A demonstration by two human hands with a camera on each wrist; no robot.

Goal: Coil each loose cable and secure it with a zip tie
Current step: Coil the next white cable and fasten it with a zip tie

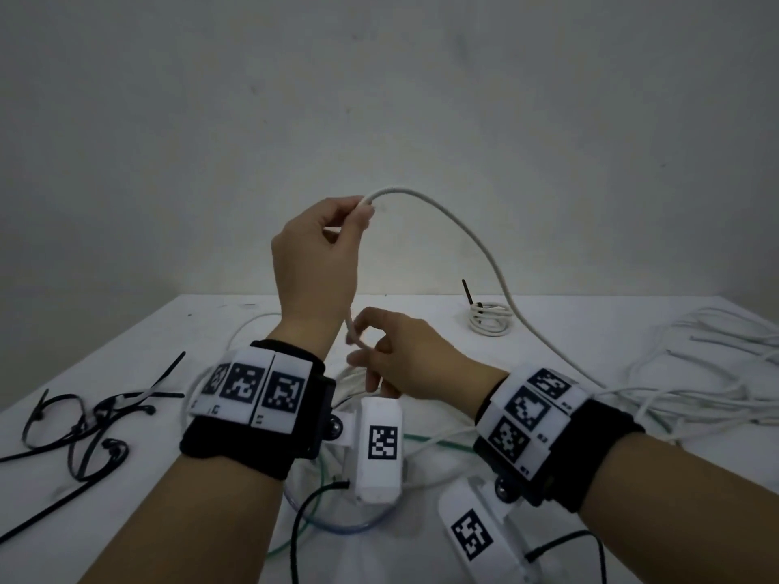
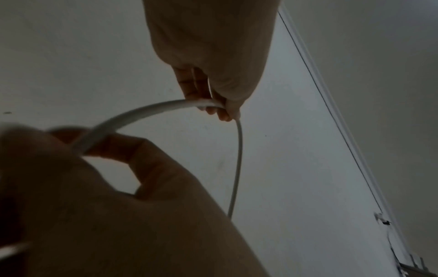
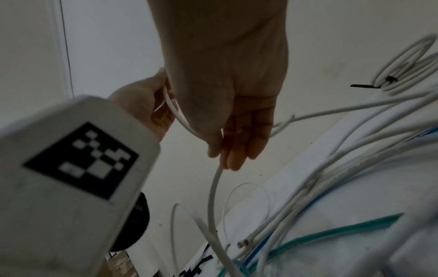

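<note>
A white cable [image 1: 476,238] arcs through the air above the white table [image 1: 177,330]. My left hand [image 1: 364,208] is raised and pinches the cable at its fingertips; the left wrist view shows the same left hand [image 2: 220,110] on the cable [image 2: 147,112]. From there the cable drops a short way to my right hand [image 1: 354,339], which pinches it between thumb and fingers just above the table. In the right wrist view the cable [image 3: 213,196] hangs down from my right hand [image 3: 222,161]. The long end runs right and down to the table.
A coiled white cable bound with a black zip tie [image 1: 491,320] lies at the back. Loose black zip ties [image 1: 92,415] lie at the left. A tangle of white cables [image 1: 695,373] fills the right side. A green cable [image 1: 430,440] lies under my wrists.
</note>
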